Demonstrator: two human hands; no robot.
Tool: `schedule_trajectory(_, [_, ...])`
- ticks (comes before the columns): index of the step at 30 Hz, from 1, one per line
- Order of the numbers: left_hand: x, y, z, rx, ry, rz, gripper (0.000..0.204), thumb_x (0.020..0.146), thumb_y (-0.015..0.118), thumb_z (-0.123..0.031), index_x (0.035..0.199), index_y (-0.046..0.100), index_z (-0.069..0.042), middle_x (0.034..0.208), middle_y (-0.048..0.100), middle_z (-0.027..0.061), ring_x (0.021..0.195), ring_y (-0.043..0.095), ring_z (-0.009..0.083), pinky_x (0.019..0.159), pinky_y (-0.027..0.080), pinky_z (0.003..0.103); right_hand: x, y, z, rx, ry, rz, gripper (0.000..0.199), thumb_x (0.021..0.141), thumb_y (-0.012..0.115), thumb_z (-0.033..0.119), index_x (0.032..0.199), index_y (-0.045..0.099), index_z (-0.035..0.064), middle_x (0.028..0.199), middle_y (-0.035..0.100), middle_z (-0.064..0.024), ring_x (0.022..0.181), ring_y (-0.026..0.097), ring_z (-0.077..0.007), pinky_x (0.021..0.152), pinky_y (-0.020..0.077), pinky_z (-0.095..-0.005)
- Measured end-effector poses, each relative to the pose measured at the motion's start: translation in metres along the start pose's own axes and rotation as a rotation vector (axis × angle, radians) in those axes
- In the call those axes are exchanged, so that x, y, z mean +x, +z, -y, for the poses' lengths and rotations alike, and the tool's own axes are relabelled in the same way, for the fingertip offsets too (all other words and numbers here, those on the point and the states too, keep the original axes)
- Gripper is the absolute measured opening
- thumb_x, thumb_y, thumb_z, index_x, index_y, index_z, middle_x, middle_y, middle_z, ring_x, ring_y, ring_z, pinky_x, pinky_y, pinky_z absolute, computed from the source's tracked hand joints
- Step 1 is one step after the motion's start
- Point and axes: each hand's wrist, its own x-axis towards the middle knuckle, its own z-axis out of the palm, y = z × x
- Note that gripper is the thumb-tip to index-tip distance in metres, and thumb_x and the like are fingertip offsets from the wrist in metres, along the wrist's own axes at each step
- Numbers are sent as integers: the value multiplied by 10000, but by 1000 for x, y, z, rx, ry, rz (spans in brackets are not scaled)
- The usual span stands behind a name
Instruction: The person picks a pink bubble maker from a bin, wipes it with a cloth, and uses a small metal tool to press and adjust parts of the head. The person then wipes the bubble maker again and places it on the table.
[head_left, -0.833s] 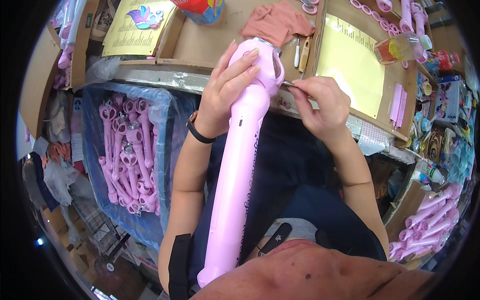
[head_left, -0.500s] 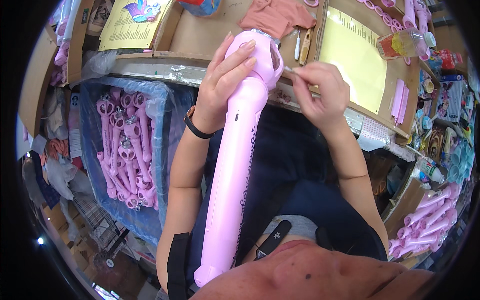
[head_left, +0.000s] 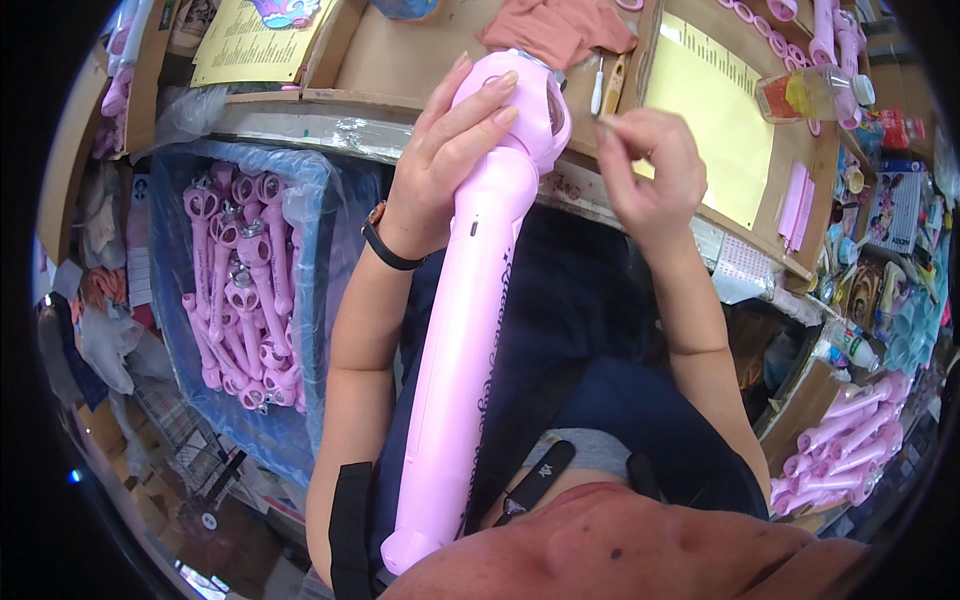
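A long pink toy wand (head_left: pixel 455 340) slants across my front, its round head up by the table edge and its narrow end near my chest. My left hand (head_left: pixel 440 165) is wrapped round the head and neck, fingers over the top. Dark lettering runs along the shaft. To the right of the head, apart from it, my right hand (head_left: pixel 655 180) is closed in a pinch. What the fingertips hold, if anything, is too small to make out. Just beyond them lie a slim white-handled tool (head_left: pixel 598 90) and a tan tool (head_left: pixel 614 85), near a salmon-coloured cloth (head_left: pixel 555 28).
On the left stands a blue-lined bin (head_left: pixel 325 230) with several pink wands inside. Yellow printed sheets (head_left: pixel 705 120) lie in the cardboard trays. A clear bottle (head_left: pixel 815 93) lies at the right, above narrow pink strips (head_left: pixel 796 205). More pink wands (head_left: pixel 845 440) are piled at the lower right.
My right hand has moved slightly up and away from the wand's head, toward the white-handled tool. My left hand keeps its hold on the wand, which has hardly moved.
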Motion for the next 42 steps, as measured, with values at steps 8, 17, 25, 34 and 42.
schedule_trajectory(8, [-2,-1,2,-14,-9,20,496,725,746,-96,1177,544,-60,1259,574,169,1204,540,320,1074,343,527,0,-3,-4,-14,-394,100,253,657,738,-3,895,669,49,806,675,-70,654,651,-210,526,493,-291])
schedule_trajectory(17, [-2,-1,4,-24,10,17,507,719,751,-98,1182,549,-62,1259,576,167,1195,546,324,1072,347,515,-5,-2,-2,4,-370,132,240,643,731,-19,869,674,41,810,679,-74,666,655,-216,541,500,-289])
schedule_trajectory(25, [-4,1,6,-8,17,16,551,701,770,-122,1202,548,-62,1263,576,164,1209,530,330,1076,345,505,-8,0,-2,17,-363,100,263,655,740,-29,895,658,41,801,677,-76,649,650,-222,531,498,-281])
schedule_trajectory(34, [-5,0,7,-22,29,5,586,684,784,-123,1216,544,-73,1274,568,157,1206,527,343,1077,346,506,-9,3,1,34,-304,123,271,657,736,-46,903,653,32,810,676,-90,671,657,-234,552,509,-294])
schedule_trajectory(42, [-7,0,7,-35,15,5,589,682,785,-106,1218,543,-77,1273,568,159,1212,516,361,1074,350,497,-8,3,2,11,-325,120,269,661,732,-39,908,661,38,810,677,-85,660,654,-235,539,507,-291])
